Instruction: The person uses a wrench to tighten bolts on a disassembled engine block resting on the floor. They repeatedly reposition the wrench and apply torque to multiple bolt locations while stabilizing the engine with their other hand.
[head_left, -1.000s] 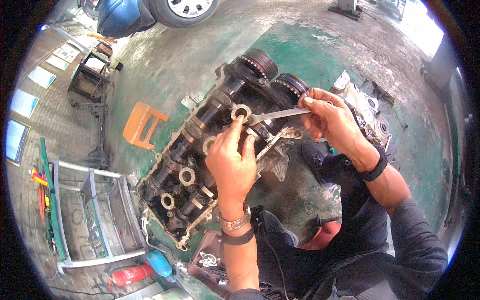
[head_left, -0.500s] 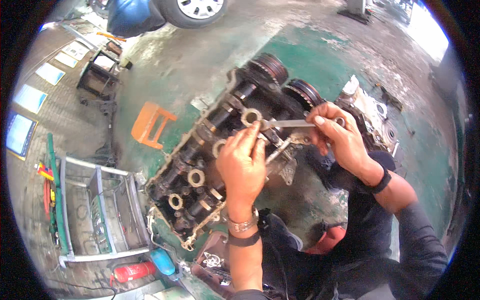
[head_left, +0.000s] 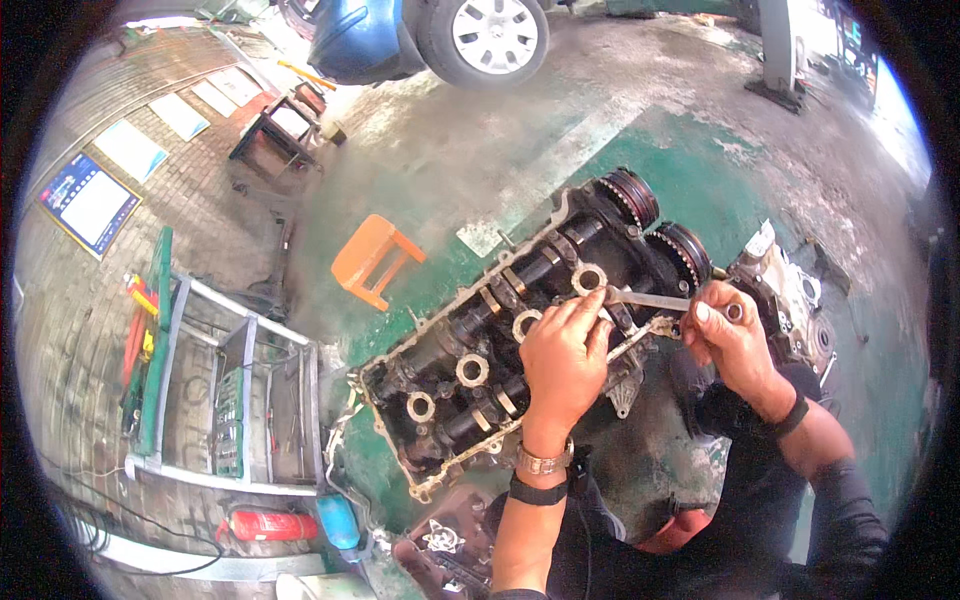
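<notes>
A long, dirty engine cylinder head (head_left: pixel 395 370) lies slantwise before me, its camshafts (head_left: pixel 470 310) and several round spark plug tubes (head_left: pixel 472 371) exposed. Two toothed pulley-like gears (head_left: pixel 680 255) sit at its far right end. In my right hand (head_left: pixel 738 345), fingers curled, is a wrench (head_left: pixel 655 300) that reaches left over the cylinder head. My left hand (head_left: pixel 563 368) is above the near camshaft, its fingertips pressed together at the wrench's left end. What lies under those fingertips, a bolt or otherwise, is hidden.
An orange stool (head_left: pixel 372 255) stands beyond the cylinder head. To the left are a metal frame rack (head_left: pixel 240 487), a red fire extinguisher (head_left: pixel 268 526) and a blue bottle (head_left: pixel 338 520). Another metal engine part (head_left: pixel 800 320) lies at right. A blue car (head_left: pixel 368 40) is at the back.
My view has shifted, so the scene sits lower and further right. Both hands keep their places on the wrench, which slopes a little more down to the right in the picture.
</notes>
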